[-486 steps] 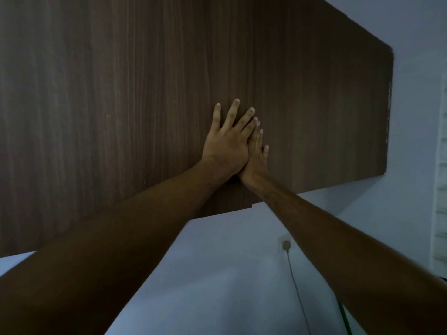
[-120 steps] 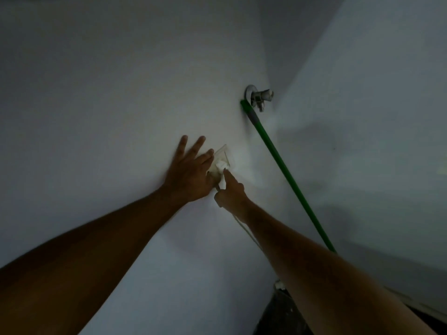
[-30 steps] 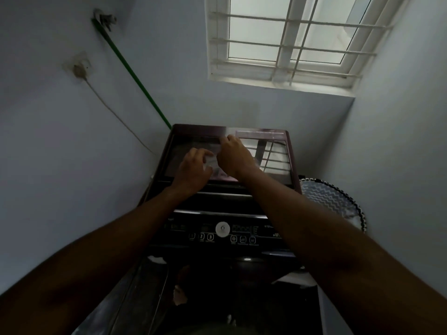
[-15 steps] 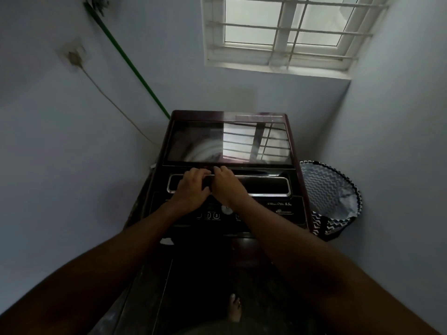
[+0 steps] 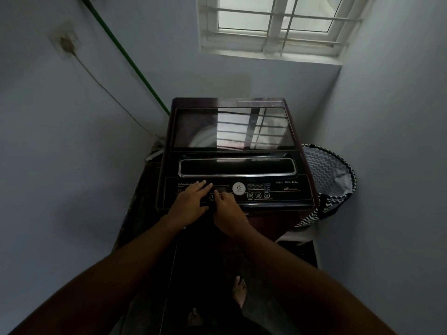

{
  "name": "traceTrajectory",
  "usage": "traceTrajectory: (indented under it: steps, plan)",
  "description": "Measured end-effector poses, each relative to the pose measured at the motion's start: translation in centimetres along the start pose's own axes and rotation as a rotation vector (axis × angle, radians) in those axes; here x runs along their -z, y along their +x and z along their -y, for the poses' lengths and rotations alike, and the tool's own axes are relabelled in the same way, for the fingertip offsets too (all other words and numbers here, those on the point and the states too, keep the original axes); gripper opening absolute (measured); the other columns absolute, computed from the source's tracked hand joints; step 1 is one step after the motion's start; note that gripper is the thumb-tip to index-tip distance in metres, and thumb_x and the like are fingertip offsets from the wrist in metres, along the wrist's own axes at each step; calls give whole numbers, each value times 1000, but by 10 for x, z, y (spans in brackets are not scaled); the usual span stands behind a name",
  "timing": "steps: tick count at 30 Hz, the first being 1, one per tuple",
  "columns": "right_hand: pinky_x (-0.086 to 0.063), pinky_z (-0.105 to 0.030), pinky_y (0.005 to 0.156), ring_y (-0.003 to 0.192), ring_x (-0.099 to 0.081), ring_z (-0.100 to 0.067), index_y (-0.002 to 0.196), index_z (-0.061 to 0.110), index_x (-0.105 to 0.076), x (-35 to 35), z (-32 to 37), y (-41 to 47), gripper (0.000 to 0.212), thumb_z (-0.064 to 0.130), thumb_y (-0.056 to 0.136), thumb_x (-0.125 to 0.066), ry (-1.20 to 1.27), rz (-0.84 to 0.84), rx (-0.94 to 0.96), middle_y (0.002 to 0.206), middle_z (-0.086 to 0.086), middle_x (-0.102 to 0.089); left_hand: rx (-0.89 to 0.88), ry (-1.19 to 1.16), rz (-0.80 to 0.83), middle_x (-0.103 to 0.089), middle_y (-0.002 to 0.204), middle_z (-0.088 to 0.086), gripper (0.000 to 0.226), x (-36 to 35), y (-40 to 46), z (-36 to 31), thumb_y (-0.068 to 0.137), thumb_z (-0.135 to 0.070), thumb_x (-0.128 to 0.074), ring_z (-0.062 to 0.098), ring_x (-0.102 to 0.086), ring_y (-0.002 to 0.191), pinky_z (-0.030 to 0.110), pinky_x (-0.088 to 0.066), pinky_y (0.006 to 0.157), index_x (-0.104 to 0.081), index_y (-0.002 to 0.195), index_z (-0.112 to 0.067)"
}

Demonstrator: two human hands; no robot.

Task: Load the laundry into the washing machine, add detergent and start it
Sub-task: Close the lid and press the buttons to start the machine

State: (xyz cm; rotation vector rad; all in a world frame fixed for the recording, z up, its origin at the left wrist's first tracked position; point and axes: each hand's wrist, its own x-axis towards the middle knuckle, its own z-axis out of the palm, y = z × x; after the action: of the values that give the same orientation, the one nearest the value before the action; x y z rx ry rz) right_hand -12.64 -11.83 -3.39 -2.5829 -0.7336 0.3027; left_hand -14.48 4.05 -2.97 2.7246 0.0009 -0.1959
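A dark top-loading washing machine [image 5: 297, 131] stands in a narrow corner, its glass lid [image 5: 232, 128] down and reflecting the window. The control panel [image 5: 278, 192] runs along the front edge, with a round white dial [image 5: 239, 188] and small buttons. My left hand [image 5: 189, 201] lies flat on the panel's left part, fingers spread. My right hand [image 5: 227, 209] is beside it, index finger pointing at a button near the small display, other fingers curled. Neither hand holds anything.
A black-and-white zigzag laundry basket [image 5: 329, 180] stands right of the machine. A green hose [image 5: 130, 61] and a power cord [image 5: 104, 88] run down the left wall from a socket [image 5: 65, 43]. A barred window [image 5: 278, 22] is above. My bare feet [image 5: 239, 291] are on the dark floor.
Both hands have left the lid handle and come down onto the control panel. My view has tilted further down.
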Motion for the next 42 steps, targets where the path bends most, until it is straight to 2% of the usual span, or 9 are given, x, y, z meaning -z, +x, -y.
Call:
traceTrajectory:
  steps: [4,15,18,22,26,31,35,38,42]
  plan:
    - [-46,-39,99,121,-42,-28,149,5,-29,-7,6,-10,63,18,92,-52,-40,-22,-18,133,-15,-48,41,-56,-17,-26,161,-2,75,-3,-2,-5,87,-26,-72,16,-18,150,34,-22,119,-33,151,-29]
    - [-48,-44,92,118,-45,-30,153,10,-18,-20,20,-22,73,23,90,-51,-158,26,-90,135,-14,-44,29,277,34,-31,159,1,63,6,9,-12,95,-41,-58,22,-35,143,37,-32,115,-32,151,-31]
    - [-50,-43,86,111,-52,-29,155,12,-12,-20,24,-21,76,20,91,-51,-146,68,-135,128,-13,-51,-5,358,62,-29,160,3,63,5,11,-11,97,-41,-54,24,-37,142,38,-34,112,-28,153,-28]
    - [-48,-37,67,86,-62,-28,156,16,-6,-17,28,-16,76,19,93,-48,-131,106,-189,105,-13,-63,-54,419,89,-35,155,5,62,6,16,-8,98,-40,-52,24,-43,135,37,-38,108,-28,153,-25]
    - [-43,-35,67,83,-63,-29,155,12,-6,-15,33,-13,72,19,94,-44,-113,110,-201,102,-15,-65,-46,427,104,-37,153,6,59,4,19,-6,99,-37,-51,26,-45,133,38,-39,109,-30,152,-25]
    - [-51,-41,75,89,-65,-34,148,2,-29,-5,36,-2,57,19,96,-41,-161,109,-159,107,-17,-66,-60,484,105,-51,136,8,46,10,21,-12,103,-32,-40,27,-54,117,37,-44,97,-38,148,-22]
    - [-56,-43,77,81,-67,-30,111,7,-62,4,44,9,25,21,96,-47,-111,111,-111,101,-14,-69,-58,513,105,-53,132,9,41,14,21,-17,105,-29,-37,27,-54,115,37,-43,92,-41,145,-21]
    - [-57,-42,74,72,-66,-24,100,9,-63,8,44,14,22,24,96,-49,-108,102,-141,88,-9,-69,-46,538,115,-51,134,10,43,14,20,-17,104,-22,-38,28,-55,117,37,-45,93,-36,147,-19]
    - [-55,-39,71,75,-66,-25,101,9,-63,10,43,14,23,27,96,-49,-87,75,-155,88,-9,-69,-64,578,96,-51,135,10,45,13,21,-20,103,-18,-38,28,-54,117,37,-44,95,-35,149,-19]
